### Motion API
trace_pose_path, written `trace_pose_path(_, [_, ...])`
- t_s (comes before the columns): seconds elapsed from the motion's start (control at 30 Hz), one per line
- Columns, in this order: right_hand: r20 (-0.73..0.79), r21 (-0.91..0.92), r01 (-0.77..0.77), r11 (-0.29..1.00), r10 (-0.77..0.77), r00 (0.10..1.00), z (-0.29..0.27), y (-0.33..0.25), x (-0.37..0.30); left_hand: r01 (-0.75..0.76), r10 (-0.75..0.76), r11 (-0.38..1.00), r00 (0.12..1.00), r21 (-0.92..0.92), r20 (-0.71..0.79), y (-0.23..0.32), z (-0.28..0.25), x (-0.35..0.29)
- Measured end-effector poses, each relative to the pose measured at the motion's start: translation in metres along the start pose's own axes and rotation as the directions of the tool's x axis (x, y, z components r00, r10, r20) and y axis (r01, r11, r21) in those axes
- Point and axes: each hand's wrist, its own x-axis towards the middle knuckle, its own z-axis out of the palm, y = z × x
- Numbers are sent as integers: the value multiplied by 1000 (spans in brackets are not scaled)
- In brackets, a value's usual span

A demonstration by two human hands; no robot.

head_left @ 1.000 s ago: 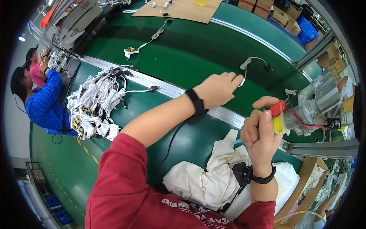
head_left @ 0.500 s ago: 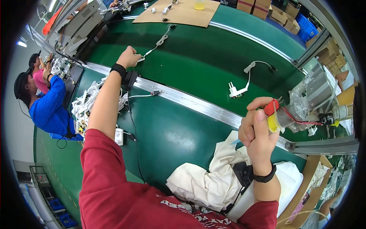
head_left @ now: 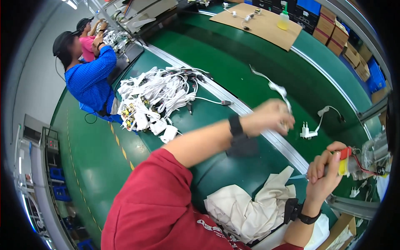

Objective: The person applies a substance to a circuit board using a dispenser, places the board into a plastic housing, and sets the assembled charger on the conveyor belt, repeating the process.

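My left hand (head_left: 273, 118), blurred by motion, is closed over the near edge of the green belt. A white corded power adapter is in its fingers, mostly hidden; its bundled white cable (head_left: 278, 88) trails away across the belt. My right hand (head_left: 323, 168) is curled, with a slim light-blue piece (head_left: 298, 177) sticking out below its fingers. Its thumb and fingertips are beside a red block (head_left: 346, 153) and yellow ring (head_left: 343, 167) on a grey cylindrical device. Another white plug adapter (head_left: 308, 131) with its cable lies on the belt between and beyond my hands.
A heap of white corded adapters (head_left: 160, 93) covers the bench at left. Cream cloth (head_left: 250, 208) lies close to me. A metal rail (head_left: 200, 77) borders the belt. Beyond are a cardboard sheet (head_left: 237, 21) and a bottle (head_left: 283, 21). A co-worker in blue (head_left: 89, 77) sits at far left.
My left hand has taken the white adapter off the belt and pulled it right and toward me, cable trailing. My right hand stays by the device. The whole view has shifted.
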Motion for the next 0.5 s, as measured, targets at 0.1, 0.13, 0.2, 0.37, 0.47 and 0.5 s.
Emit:
trace_pose_path(0.1, [-65,-22,18,1000,-19,998,-7,-4,4,240,-251,900,968,-364,17,-20,65,-27])
trace_pose_path(0.13, [-56,-17,18,1000,-18,998,-7,-4,6,268,-274,872,961,-411,43,-31,77,-36])
trace_pose_path(0.2, [-92,-26,17,1000,-20,996,-9,-6,10,294,-272,834,955,-466,117,-40,95,-51])
trace_pose_path(0.37, [-122,-67,31,997,-39,992,-10,-3,15,274,-181,837,956,-474,232,-48,104,-70])
trace_pose_path(0.47, [-114,-69,26,997,-33,993,-8,0,14,316,-184,833,932,-455,311,-47,100,-67])
trace_pose_path(0.5, [-111,-69,23,997,-31,993,-7,1,14,315,-184,833,933,-454,309,-46,100,-67])
